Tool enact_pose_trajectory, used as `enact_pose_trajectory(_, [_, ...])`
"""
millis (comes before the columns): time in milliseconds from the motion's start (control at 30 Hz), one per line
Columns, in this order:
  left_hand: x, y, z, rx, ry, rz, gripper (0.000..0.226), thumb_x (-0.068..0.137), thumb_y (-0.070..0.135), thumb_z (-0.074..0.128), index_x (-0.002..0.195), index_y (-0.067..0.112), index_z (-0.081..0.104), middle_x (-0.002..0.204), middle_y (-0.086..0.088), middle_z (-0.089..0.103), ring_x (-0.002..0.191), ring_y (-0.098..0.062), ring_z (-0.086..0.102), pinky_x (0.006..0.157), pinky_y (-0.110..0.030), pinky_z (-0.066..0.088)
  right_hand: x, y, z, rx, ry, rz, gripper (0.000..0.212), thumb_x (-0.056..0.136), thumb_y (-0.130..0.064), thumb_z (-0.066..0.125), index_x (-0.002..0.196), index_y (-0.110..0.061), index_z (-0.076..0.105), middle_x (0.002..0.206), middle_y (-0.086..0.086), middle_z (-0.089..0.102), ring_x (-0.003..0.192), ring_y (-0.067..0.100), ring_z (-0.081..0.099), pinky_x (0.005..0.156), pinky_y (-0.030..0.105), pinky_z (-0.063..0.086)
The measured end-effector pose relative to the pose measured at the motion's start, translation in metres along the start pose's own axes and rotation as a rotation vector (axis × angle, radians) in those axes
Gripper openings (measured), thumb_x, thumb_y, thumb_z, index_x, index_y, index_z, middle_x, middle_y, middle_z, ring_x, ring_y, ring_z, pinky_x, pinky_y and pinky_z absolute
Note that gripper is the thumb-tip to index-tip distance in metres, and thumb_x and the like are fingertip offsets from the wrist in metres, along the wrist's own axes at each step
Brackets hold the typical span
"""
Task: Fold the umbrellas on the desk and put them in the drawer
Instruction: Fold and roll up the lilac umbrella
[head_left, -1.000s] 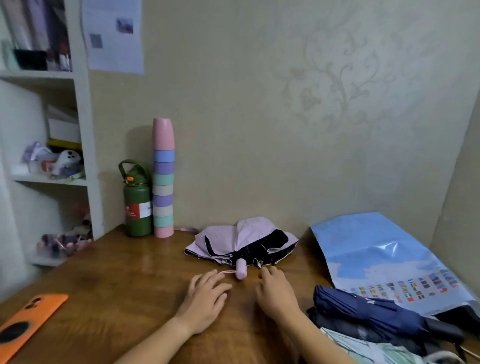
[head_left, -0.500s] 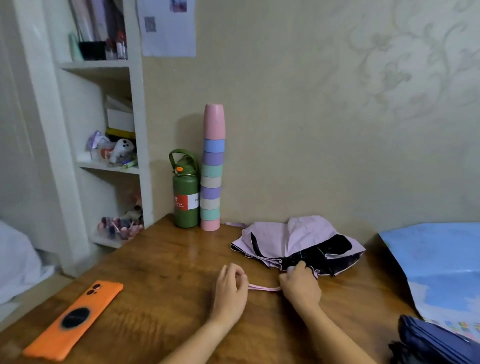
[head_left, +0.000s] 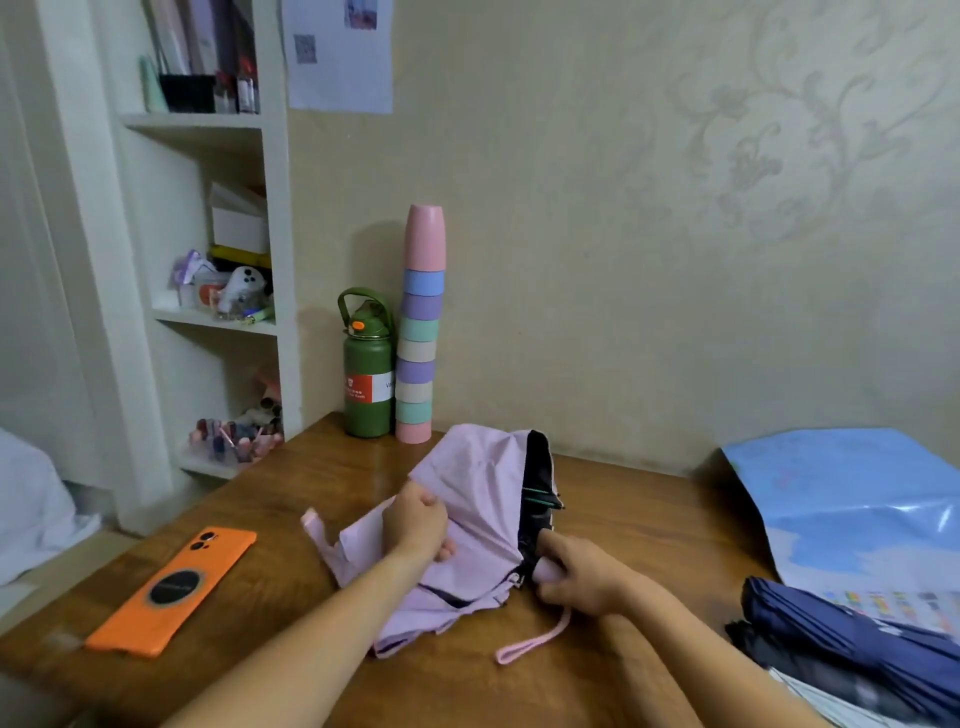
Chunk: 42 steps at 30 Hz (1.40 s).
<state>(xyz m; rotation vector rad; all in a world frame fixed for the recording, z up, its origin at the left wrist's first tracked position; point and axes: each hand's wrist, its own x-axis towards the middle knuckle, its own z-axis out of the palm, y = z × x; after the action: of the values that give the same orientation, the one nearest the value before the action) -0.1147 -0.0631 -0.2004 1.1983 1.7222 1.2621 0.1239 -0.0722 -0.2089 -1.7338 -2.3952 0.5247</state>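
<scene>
A lilac umbrella (head_left: 480, 483) with black lining lies loosely collapsed in the middle of the wooden desk (head_left: 291, 483). My left hand (head_left: 418, 522) grips a bunch of its lilac fabric near the centre. My right hand (head_left: 579, 574) holds the pink handle at the umbrella's near right end, and the pink wrist strap (head_left: 535, 642) trails onto the desk below it. A dark blue folded umbrella (head_left: 852, 639) lies at the right edge on top of another dark one. No drawer is in view.
An orange phone (head_left: 174, 590) lies at the front left. A green bottle (head_left: 368, 371) and a stack of pastel cups (head_left: 420, 343) stand against the wall. A blue plastic bag (head_left: 857, 509) covers the right side. White shelves (head_left: 208, 218) stand at the left.
Both hands went from resting on the desk by the strap to taking hold of the lilac umbrella and pulling it nearer. The view turned left.
</scene>
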Motion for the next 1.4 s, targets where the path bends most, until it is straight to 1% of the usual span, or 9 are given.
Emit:
enact_pose_trajectory(200, [-0.014,-0.012,-0.024,-0.054,-0.272,-0.298,0.034,0.102,0.027,0.055,0.118,-0.002,0.056,0.095,-0.022,0.071,0.064,-0.034,0.076,0.058,-0.038,0.063,-0.007,-0.023,-0.021,0.077,-0.171,0.096,0.024,0.073,-0.023,0.06,0.095,-0.017,0.053,0.092,0.005,0.067,0.085,0.034,0.064,0.066,0.035,0.048])
enact_pose_trajectory(400, [-0.013,-0.015,-0.025,-0.055,-0.307,-0.313,0.037,0.102,0.027,0.058,0.122,-0.003,0.054,0.094,-0.025,0.071,0.063,-0.033,0.076,0.051,-0.036,0.06,0.011,-0.078,-0.013,0.024,0.862,-0.218,0.012,0.082,-0.004,0.054,0.085,-0.013,0.047,0.086,0.002,0.051,0.078,0.026,0.046,0.06,0.039,0.035])
enact_pose_trajectory(533, [-0.007,-0.012,-0.027,-0.078,-0.329,-0.34,0.036,0.099,0.025,0.061,0.113,-0.009,0.063,0.084,-0.03,0.073,0.062,-0.041,0.074,0.052,-0.048,0.062,0.038,-0.096,0.013,-0.218,0.545,-0.587,0.02,0.092,-0.026,0.051,0.106,-0.016,0.061,0.118,0.006,0.058,0.104,0.03,0.055,0.083,0.042,0.046])
enact_pose_trajectory(767, [0.002,-0.001,-0.05,0.199,-0.443,-0.45,0.046,0.104,0.029,0.036,0.117,-0.006,0.063,0.097,-0.023,0.077,0.089,-0.033,0.076,0.089,-0.042,0.061,0.063,-0.06,0.006,0.076,0.109,0.275,0.098,0.078,-0.091,0.036,0.156,-0.031,0.03,0.161,0.006,0.033,0.147,0.031,0.032,0.117,0.05,0.028])
enact_pose_trajectory(833, [0.011,0.009,-0.06,0.299,-0.587,-0.568,0.065,0.11,0.041,0.021,0.135,-0.007,0.057,0.128,-0.021,0.069,0.121,-0.033,0.066,0.109,-0.04,0.049,0.065,-0.06,-0.003,0.066,0.048,0.319,0.123,0.06,-0.102,0.042,0.152,-0.021,0.039,0.157,0.007,0.039,0.143,0.03,0.038,0.114,0.051,0.034])
enact_pose_trajectory(933, [0.018,0.018,-0.064,0.345,-0.645,-0.619,0.1,0.103,0.066,0.003,0.127,-0.01,0.064,0.109,-0.017,0.076,0.099,-0.028,0.073,0.093,-0.033,0.058,0.072,-0.072,-0.01,0.065,-0.105,0.267,0.141,0.045,-0.105,0.052,0.151,-0.013,0.042,0.153,0.009,0.046,0.137,0.027,0.046,0.113,0.043,0.04])
enact_pose_trajectory(1033, [0.022,0.015,-0.046,0.259,-0.582,-0.625,0.11,0.098,0.075,0.002,0.107,-0.008,0.074,0.092,-0.017,0.078,0.083,-0.025,0.075,0.068,-0.029,0.057,0.068,-0.088,-0.011,-0.089,-0.244,0.222,0.112,0.056,-0.089,0.069,0.135,-0.012,0.054,0.133,0.005,0.06,0.121,0.022,0.058,0.101,0.035,0.048])
enact_pose_trajectory(1167, [0.033,0.002,-0.029,0.146,-0.462,-0.623,0.102,0.095,0.081,0.014,0.116,-0.002,0.069,0.105,-0.019,0.075,0.102,-0.031,0.071,0.102,-0.037,0.052,0.067,-0.095,0.003,-0.143,-0.163,0.169,0.058,0.069,-0.065,0.077,0.094,-0.017,0.057,0.099,0.001,0.062,0.1,0.023,0.065,0.073,0.029,0.046])
enact_pose_trajectory(1400, [0.018,0.015,-0.048,-0.041,-0.536,-0.673,0.117,0.088,0.089,0.01,0.111,-0.01,0.069,0.094,-0.026,0.075,0.094,-0.037,0.071,0.094,-0.043,0.055,0.046,-0.106,0.002,0.061,0.083,0.128,0.041,0.064,-0.051,0.075,0.085,-0.021,0.055,0.092,-0.002,0.063,0.078,0.018,0.057,0.056,0.029,0.039])
